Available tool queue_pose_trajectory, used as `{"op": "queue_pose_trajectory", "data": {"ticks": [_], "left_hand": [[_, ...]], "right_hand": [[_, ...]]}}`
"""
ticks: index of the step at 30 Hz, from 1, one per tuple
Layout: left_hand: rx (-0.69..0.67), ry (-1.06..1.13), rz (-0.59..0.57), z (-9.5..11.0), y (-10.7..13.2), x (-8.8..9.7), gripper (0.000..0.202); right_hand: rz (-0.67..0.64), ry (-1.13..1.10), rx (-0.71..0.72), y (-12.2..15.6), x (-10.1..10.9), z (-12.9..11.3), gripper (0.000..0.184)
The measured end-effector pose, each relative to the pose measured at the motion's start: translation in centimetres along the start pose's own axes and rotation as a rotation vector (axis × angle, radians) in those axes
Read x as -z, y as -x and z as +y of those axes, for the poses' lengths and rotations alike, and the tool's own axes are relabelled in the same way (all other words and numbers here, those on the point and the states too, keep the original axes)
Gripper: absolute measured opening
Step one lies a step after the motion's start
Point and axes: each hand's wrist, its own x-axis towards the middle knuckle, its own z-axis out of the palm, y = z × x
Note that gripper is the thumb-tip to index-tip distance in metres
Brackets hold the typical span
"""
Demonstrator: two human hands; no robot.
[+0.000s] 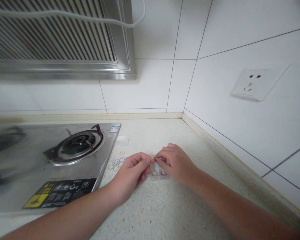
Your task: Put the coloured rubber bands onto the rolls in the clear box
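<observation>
My left hand (131, 173) and my right hand (176, 161) meet over the speckled counter (165, 206), fingers pinched together. Between them lies a small clear plastic box (157, 172) with something red inside; both hands grip its top edge. Just left of my left hand, several small coloured rubber bands (116, 162) lie loose on the counter beside the stove. A clear flat lid-like piece (122, 140) rests farther back near the stove corner.
A stainless gas stove (52, 160) with a burner (78, 141) fills the left side. A range hood (60, 40) hangs above it. White tiled walls meet in the corner, and a wall socket (256, 83) sits on the right wall.
</observation>
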Motion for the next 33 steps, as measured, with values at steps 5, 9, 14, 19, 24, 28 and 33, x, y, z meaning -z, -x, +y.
{"op": "queue_pose_trajectory", "data": {"ticks": [5,9,14,19,24,28,33], "left_hand": [[0.008,-0.036,-0.003,-0.2,0.1,0.2,0.026],[-0.031,-0.185,-0.046,-0.5,0.4,0.3,0.03],[-0.231,-0.539,-0.131,-0.2,1.7,0.2,0.025],[-0.44,-0.996,-0.148,1.9,2.5,1.2,0.019],[-0.568,-1.434,-0.051,5.0,0.9,4.9,0.022],[-0.476,-1.599,0.014,6.0,-0.7,8.8,0.026],[-0.342,-1.619,-0.053,5.5,-1.6,11.1,0.023]], "right_hand": [[0.054,-0.106,-0.09,-0.1,0.5,0.5,0.026],[0.098,-0.202,-0.204,0.1,0.8,1.7,0.023],[0.133,-0.296,-0.242,0.2,0.8,2.9,0.024],[0.12,-0.288,-0.242,0.1,0.7,3.2,0.024],[0.118,-0.307,-0.242,0.2,0.4,3.5,0.025],[0.107,-0.308,-0.247,0.2,0.4,3.7,0.025],[0.098,-0.301,-0.268,0.2,0.6,3.6,0.025]]}}
